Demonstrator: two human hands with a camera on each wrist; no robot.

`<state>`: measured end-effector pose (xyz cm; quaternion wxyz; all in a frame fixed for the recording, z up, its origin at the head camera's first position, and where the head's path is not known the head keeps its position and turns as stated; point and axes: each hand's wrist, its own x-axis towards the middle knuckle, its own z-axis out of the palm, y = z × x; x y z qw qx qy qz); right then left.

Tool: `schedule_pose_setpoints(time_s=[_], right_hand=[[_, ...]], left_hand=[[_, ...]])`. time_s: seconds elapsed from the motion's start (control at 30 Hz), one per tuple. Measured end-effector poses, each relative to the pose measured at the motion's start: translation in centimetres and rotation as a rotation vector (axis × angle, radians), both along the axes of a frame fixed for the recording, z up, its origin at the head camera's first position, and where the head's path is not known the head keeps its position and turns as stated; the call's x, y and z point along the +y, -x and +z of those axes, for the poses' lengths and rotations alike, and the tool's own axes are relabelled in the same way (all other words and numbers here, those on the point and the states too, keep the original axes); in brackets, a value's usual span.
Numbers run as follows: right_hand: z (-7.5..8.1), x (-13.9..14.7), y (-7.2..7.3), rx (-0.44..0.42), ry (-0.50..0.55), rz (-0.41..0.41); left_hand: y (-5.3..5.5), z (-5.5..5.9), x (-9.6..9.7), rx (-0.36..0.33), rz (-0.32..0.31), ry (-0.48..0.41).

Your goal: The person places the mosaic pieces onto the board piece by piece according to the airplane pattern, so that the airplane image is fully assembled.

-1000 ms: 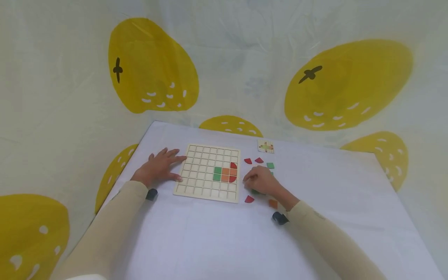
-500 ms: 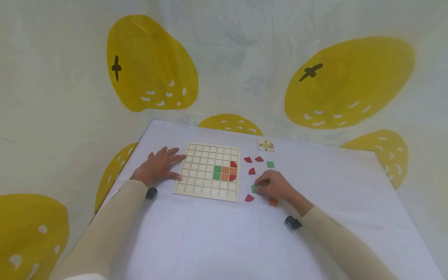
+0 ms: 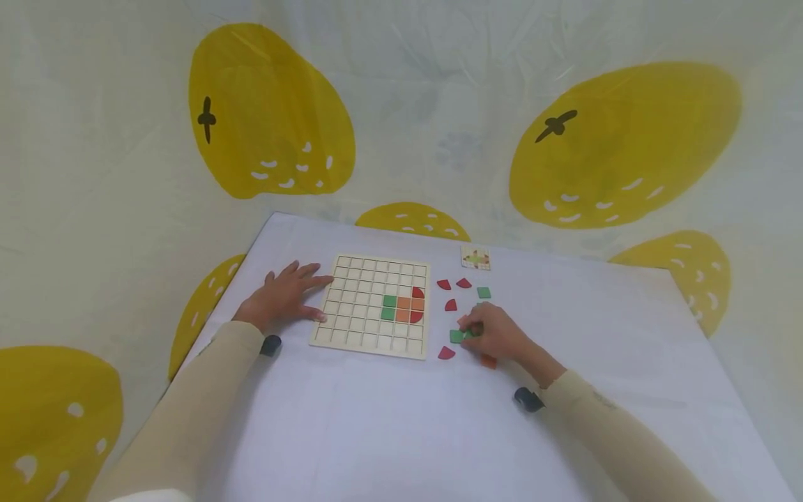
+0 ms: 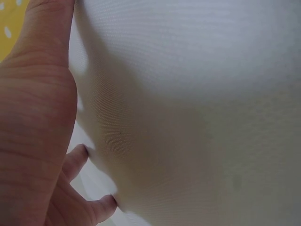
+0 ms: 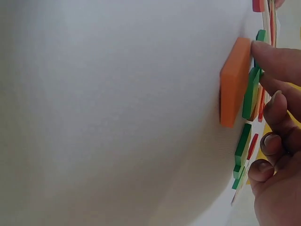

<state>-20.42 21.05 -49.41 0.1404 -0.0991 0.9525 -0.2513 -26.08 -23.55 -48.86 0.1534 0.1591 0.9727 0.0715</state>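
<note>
My left hand [image 3: 284, 298] lies with fingers spread at the left edge of a pale wooden grid board [image 3: 357, 303]. Its fingertips and thumb touch the board's edge. Green squares, orange squares and red quarter-circles sit in the right part of the grid. Right of the board, my right hand [image 3: 495, 333] has its thumb and forefinger at a green square tile [image 5: 251, 94] and seems to pinch it; the fingertips partly hide the contact. Its other fingers are curled. Another green tile [image 3: 456, 337] lies just left of the fingertips. An orange tile [image 5: 235, 82] lies under the hand.
Loose red quarter-circles [image 3: 450, 305] lie between the board and my right hand, with one more red piece [image 3: 446, 353] nearer me. A green square [image 3: 484, 292] lies beyond the hand. A small pattern card [image 3: 475, 258] rests at the white table's far edge.
My right hand has drawn back rightward from the board's edge to the green tiles, uncovering a red quarter-circle. More green shows at its fingertips now. The left hand has stayed in place.
</note>
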Motion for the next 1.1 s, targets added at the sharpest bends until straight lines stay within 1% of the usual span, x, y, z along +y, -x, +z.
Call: schedule_pose_setpoints(time_s=[0.2,0.5,0.67,0.83,0.97,1.1], right_hand=[[0.0,-0.2,-0.1,0.013,-0.033,0.029],[0.2,-0.5,0.0,0.028,-0.018,0.041],[0.5,-0.9,0.1,0.028,0.001,0.054],[0.7,-1.4,0.3,0.045,0.033,0.082],[0.8,-1.9,0.6,0.054,0.043,0.099],[0.9,-2.6,0.8,0.037,0.047,0.099]], left_hand=[[0.2,-0.5,-0.1,0.010,-0.005,0.022],[0.2,-0.7,-0.2,0.021,0.001,0.039],[0.2,-0.7,-0.2,0.016,-0.002,0.032],[0.3,-0.6,-0.1,0.017,-0.005,0.037],[0.3,-0.6,-0.3,0.011,-0.003,0.017],[0.3,-0.7,-0.5,0.005,-0.009,-0.004]])
